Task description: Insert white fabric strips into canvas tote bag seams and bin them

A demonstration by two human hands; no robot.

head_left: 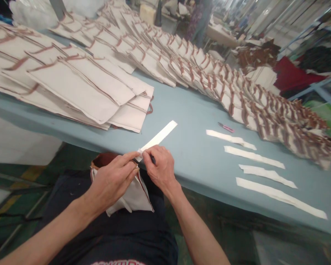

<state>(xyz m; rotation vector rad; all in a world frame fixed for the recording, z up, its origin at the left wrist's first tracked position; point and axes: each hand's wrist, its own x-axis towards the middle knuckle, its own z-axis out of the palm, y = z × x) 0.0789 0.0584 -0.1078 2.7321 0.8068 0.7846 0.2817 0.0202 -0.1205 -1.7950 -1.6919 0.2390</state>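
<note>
Left hand (113, 180) and right hand (161, 167) meet at the edge of a blue-green table (190, 136)

At far left, a loose pile of cream pieces (79, 88), edged in reddish brown, lies flat and overlapping on the table. In front of it, a cream bag (131, 200) with a brown inside sits over the person's dark clothing (146, 239), just off the table's edge. The left hand's fingers are together, closed over a corner of the bag's rim. A white strip (160, 136) slants away across the table, its near end at both hands' fingertips. The right hand's fingers are curled, thumb tip touching that end; a small dark thing (153, 159) shows among them, and whether they clamp it or the strip I cannot tell.

Behind, a long row of similar brown-edged pieces (204, 68) overlaps along the table's far side, running down to the right. Before it lie pink-handled snips (226, 127), then four pale strips (255, 157), roughly parallel and apart from one another. Beyond the row at right is a heap of red cloth (294, 78).
</note>
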